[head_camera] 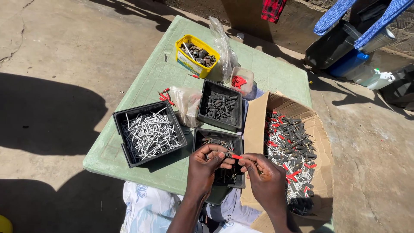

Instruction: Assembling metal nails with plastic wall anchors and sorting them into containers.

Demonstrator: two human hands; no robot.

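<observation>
Fingers [224,154] of both hands pinch together on one small part held between them: a dark plug with a red tip [235,156], lying level from hand to hand. The left hand [206,166] clamps its dark end; the right hand [263,172] grips the red end, as if the two halves were being pressed into each other. The part sits low in the view, at about six o'clock, just above a black tray [217,140] whose contents are mostly hidden by the hands.

Around it, supplies are laid within easy reach. At nine o'clock from the hands, a black tray of silver nails [148,134]. At twelve o'clock, a black tray of dark grey plugs [221,105]. At three o'clock, an open cardboard box [258,116] holding a mixed heap of nails, grey plugs and red pieces, likely finished or unsorted pieces. Farther off at eleven o'clock stands a yellow tub [196,55] of dark fittings, with a clear plastic bag [222,43] beside it and a small clear tub of red caps [240,81] at twelve o'clock. Another crumpled bag [185,101] lies between the trays.

Everything rests on a pale green plastic bench [276,73], set outdoors on bare concrete ground [60,47] in strong sun, with hard shadows. Blue cloth [334,15] and dark containers sit at two o'clock. Pale patterned fabric [146,207] covers the person's lap.
</observation>
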